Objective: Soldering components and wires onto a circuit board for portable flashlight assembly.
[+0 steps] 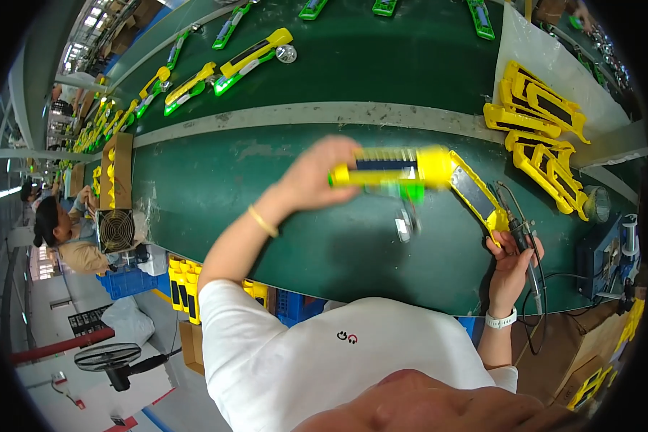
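My left hand (317, 173), slightly blurred, grips one end of a yellow lamp body (389, 169) with a dark panel, held above the green bench. A green part (412, 191) and a small shiny piece (405, 227), smeared by motion, hang below it. Near the body's right end, a yellow casing half (477, 194) with a dark panel slants down to my right hand (515, 261). The fingers there are closed on the casing's lower end and on a soldering iron (520, 234) with a black handle and cable. Whether casing and lamp body touch, I cannot tell.
Yellow casings (543, 140) lie piled at the right, near a blue soldering station (605, 255). Yellow-and-green lamps (252, 61) stand along the far belt, behind a raised rail (295, 119). At the left are a cardboard box (117, 169), a fan unit (117, 230) and a co-worker (68, 237).
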Demonstrator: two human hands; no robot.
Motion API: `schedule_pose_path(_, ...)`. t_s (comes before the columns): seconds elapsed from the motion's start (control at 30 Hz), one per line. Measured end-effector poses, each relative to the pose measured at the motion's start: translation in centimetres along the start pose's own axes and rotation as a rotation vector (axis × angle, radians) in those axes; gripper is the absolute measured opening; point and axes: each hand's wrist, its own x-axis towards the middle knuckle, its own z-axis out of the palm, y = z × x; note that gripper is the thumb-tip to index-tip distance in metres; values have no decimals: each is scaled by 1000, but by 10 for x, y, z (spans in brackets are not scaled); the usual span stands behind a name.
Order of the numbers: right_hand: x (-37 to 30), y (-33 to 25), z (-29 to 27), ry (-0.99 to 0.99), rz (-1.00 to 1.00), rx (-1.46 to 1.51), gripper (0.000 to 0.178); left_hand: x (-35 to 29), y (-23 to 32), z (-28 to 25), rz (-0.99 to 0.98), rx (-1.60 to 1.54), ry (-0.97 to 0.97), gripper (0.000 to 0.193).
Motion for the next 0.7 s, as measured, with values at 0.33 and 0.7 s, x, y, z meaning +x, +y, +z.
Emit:
schedule_pose_path(0.33,1,7,-8,47,9,-92,46,179,-161,-107,-452,-173,-520,49)
schedule_pose_path(0.7,-4,10,-18,-12,26,-53,47,195,-250,-84,-671,864,266,61)
